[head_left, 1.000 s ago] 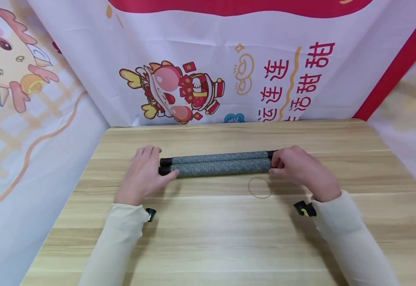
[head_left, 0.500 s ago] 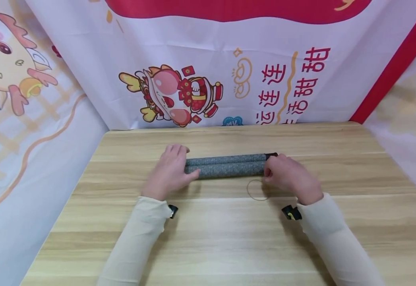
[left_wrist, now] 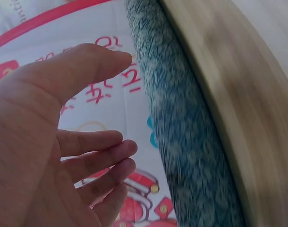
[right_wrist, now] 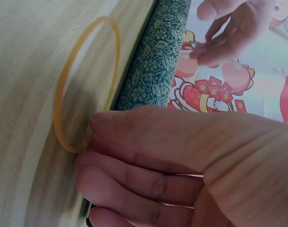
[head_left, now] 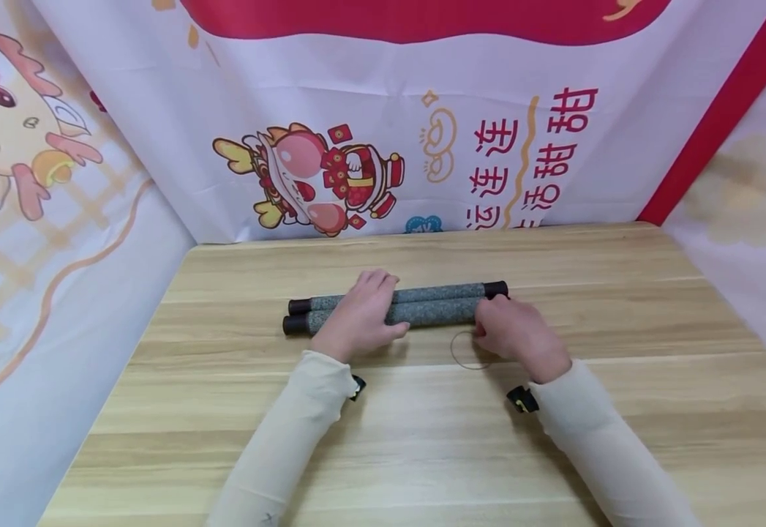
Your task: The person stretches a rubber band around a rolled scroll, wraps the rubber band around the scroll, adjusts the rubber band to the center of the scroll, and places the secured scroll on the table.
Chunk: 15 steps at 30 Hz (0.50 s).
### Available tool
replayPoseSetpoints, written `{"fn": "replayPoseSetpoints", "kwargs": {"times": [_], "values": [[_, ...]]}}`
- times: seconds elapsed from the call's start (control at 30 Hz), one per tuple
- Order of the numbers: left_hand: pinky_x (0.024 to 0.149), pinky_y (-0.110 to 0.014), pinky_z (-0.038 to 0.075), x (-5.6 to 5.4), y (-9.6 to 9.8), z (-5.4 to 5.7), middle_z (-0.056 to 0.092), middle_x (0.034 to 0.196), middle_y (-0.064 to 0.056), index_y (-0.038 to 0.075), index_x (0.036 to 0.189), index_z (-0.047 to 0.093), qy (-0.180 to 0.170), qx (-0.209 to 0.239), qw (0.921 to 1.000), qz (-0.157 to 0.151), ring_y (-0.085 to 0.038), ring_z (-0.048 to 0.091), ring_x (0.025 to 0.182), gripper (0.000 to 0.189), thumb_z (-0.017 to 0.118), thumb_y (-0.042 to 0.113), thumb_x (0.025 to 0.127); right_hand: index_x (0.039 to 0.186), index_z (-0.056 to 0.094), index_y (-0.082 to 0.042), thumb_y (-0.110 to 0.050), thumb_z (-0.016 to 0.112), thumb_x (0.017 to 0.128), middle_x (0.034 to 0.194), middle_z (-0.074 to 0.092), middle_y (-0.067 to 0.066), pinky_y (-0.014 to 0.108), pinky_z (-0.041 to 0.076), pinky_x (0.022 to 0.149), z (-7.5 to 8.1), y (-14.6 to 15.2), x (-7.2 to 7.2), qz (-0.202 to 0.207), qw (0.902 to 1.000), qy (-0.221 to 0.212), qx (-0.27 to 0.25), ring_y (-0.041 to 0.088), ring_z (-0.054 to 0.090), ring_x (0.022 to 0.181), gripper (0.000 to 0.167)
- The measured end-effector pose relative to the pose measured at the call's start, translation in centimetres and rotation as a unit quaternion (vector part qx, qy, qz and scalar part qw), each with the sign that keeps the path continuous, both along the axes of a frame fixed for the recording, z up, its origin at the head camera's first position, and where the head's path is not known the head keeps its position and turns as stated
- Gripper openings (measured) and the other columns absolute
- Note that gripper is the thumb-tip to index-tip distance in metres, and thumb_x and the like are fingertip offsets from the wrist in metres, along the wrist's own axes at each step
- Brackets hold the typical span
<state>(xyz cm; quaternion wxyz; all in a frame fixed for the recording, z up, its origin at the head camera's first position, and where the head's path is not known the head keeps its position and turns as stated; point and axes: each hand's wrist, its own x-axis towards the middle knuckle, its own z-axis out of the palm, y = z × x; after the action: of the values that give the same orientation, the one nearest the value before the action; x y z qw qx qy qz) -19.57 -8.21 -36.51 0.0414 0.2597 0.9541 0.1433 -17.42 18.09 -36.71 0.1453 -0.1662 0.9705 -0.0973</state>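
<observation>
Because the scroll (head_left: 422,313) could roll loose at a nudge (no tie shows round its two rolls), steady it gently with your left hand (head_left: 363,315). That hand is wide, thumb apart from fingers, over the scroll just left of its middle; contact is unclear. Your right hand (head_left: 514,329) is narrow, fingers curled before the scroll's right end, beside the band (right_wrist: 59,99) on the scroll's near side; whether it pinches the band, I cannot tell. Pick at the band's edge with your fingertips, clear of the scroll.
</observation>
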Motion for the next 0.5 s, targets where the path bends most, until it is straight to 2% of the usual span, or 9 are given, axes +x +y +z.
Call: {"fn": "replayPoseSetpoints", "kwargs": {"times": [0.17, 0.5], "values": [[0.128, -0.046, 0.033, -0.6, 1.8, -0.4, 0.047, 0.159, -0.015, 0.001, 0.158, 0.042, -0.002, -0.019, 0.9996, -0.022, -0.031, 0.041, 0.151, 0.080, 0.076, 0.039, 0.097, 0.063, 0.040, -0.016, -0.011, 0.068, 0.100, 0.059, 0.026, -0.004, 0.030, 0.027, 0.055, -0.3, 0.0, 0.0, 0.000, 1.0000, 0.004, 0.001, 0.013, 0.023, 0.055, 0.047], [0.123, -0.050, 0.039, -2.0, 5.4, -1.4, 0.047, 0.160, -0.012, 0.005, 0.159, 0.042, -0.003, -0.080, 0.9954, -0.052, -0.030, 0.042, 0.150, 0.079, 0.075, 0.041, 0.097, 0.065, 0.049, -0.015, -0.009, 0.068, 0.098, 0.059, 0.037, -0.003, 0.030, 0.035, 0.054, -0.8, 0.0, -0.5, -0.008, 0.9999, 0.007, -0.001, 0.014, 0.038, 0.054, 0.039]]}}
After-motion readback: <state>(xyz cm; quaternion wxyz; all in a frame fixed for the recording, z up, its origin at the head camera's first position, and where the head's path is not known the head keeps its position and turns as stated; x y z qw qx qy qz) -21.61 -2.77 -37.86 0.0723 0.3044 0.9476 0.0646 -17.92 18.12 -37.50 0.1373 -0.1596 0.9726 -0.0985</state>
